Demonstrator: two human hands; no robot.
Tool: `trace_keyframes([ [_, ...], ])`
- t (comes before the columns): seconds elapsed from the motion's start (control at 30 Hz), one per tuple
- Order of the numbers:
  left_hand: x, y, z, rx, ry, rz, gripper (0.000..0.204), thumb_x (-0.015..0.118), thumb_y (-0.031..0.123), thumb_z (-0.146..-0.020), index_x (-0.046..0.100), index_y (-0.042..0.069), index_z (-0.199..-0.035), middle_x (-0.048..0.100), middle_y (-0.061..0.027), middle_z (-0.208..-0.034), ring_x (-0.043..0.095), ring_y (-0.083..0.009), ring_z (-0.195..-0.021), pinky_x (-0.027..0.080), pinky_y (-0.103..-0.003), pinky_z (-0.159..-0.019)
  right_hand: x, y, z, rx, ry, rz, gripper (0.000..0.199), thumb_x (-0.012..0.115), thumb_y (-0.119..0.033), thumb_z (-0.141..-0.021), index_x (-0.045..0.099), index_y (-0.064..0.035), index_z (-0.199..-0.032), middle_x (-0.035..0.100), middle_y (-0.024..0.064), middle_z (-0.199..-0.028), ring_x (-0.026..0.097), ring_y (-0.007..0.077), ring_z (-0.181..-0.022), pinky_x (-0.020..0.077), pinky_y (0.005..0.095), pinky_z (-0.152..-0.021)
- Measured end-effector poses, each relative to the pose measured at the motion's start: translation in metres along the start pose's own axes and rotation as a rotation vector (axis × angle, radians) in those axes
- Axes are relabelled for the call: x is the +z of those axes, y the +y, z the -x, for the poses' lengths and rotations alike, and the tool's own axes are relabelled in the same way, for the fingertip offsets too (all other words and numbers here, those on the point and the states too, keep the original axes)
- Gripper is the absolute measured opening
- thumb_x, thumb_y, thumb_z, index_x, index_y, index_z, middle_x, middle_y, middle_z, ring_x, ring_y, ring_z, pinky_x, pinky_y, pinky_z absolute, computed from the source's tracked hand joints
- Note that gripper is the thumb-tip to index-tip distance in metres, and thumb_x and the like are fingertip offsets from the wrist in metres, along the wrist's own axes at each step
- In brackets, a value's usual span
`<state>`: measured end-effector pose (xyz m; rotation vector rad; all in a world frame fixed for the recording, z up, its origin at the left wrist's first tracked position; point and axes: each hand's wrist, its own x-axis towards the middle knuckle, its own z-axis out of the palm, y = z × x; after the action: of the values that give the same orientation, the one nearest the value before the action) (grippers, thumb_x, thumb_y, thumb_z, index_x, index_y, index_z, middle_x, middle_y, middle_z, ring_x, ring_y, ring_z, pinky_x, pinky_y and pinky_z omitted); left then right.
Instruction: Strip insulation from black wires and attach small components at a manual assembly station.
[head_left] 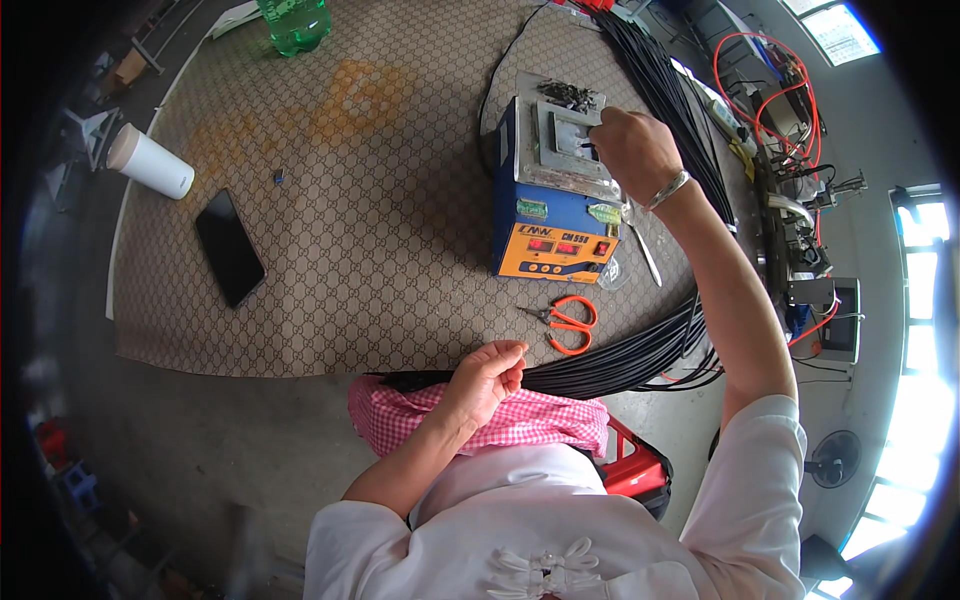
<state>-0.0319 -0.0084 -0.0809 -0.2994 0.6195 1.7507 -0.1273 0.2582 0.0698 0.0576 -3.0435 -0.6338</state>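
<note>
My right hand [637, 150] reaches over the metal top of a blue and orange solder pot [548, 240]. Its fingers are closed at the raised square basin [562, 135]; a small dark bit shows by the fingertips, too little to name. Dark scraps [570, 96] lie behind the basin. My left hand [488, 378] hovers near the table's front edge, fingers curled and thumb pressed against them; whatever it may hold is hidden. Orange-handled snips [572, 325] lie just beyond it. A thick bundle of black cables [630, 365] passes beside the left hand along the front edge.
More black cables [668, 90] run down the table's right side. A metal tool [645, 250] lies right of the pot. On the left are a phone [231, 247], a white tumbler [155, 163] and a green bottle [297, 25]. A pink checked cloth [560, 420] covers my lap.
</note>
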Motion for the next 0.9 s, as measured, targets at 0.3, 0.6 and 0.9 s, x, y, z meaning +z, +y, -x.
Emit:
trace_keyframes([
  [0.3,0.002,0.0,0.001,0.001,0.023,-0.007,0.012,0.054,0.014,-0.086,0.057,0.004,-0.093,0.055,0.0011,-0.071,0.049,-0.0065,-0.06,0.042,-0.022,-0.056,0.002,0.011,0.008,0.119,0.153,-0.245,0.011,0.055,-0.013,-0.073,0.061,-0.0049,-0.069,0.055,0.0076,-0.072,0.057,0.024,-0.069,0.0462,0.0346,-0.063],
  [0.6,0.003,0.001,0.002,0.0,0.028,-0.008,0.011,0.057,0.015,-0.084,0.058,0.006,-0.09,0.055,0.0016,-0.071,0.048,-0.005,-0.059,0.04,-0.019,-0.055,0.003,0.015,0.017,0.185,0.14,-0.338,0.012,0.052,-0.012,-0.076,0.062,-0.0054,-0.073,0.059,0.007,-0.077,0.059,0.0238,-0.072,0.0481,0.0343,-0.067],
  [0.9,0.0,-0.001,0.0,-0.004,0.029,0.004,0.011,0.055,0.014,-0.085,0.057,0.005,-0.091,0.055,0.0014,-0.071,0.049,-0.0057,-0.059,0.041,-0.02,-0.055,0.006,0.004,0.01,0.067,0.116,-0.158,0.008,0.052,-0.008,-0.074,0.06,-0.0056,-0.074,0.058,0.0063,-0.081,0.059,0.0233,-0.077,0.0493,0.0333,-0.067],
])
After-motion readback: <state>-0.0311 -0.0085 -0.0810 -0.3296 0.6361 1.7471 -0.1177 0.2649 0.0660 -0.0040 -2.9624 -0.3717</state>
